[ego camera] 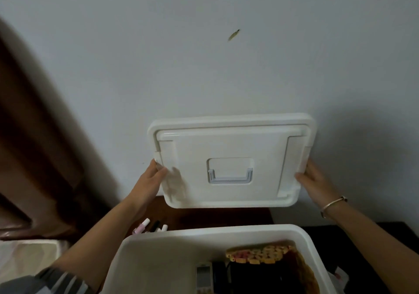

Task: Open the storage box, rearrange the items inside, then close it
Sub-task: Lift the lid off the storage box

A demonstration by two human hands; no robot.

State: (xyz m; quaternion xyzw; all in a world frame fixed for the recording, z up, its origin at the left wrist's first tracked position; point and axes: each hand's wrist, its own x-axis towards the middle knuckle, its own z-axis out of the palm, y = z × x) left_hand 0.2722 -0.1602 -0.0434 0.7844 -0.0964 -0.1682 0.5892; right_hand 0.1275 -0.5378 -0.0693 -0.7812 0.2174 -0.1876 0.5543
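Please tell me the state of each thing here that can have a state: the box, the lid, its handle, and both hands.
storage box: open, items inside.
lid: off the box, held up in front of the wall.
lid handle: folded flat in its recess.
left hand: gripping the lid's left edge.
right hand: gripping the lid's right edge.
bracelet: worn on the right wrist.

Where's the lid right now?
In the head view the lid is off, held up centre-frame between the left hand and right hand, in front of the wall and above the open storage box.
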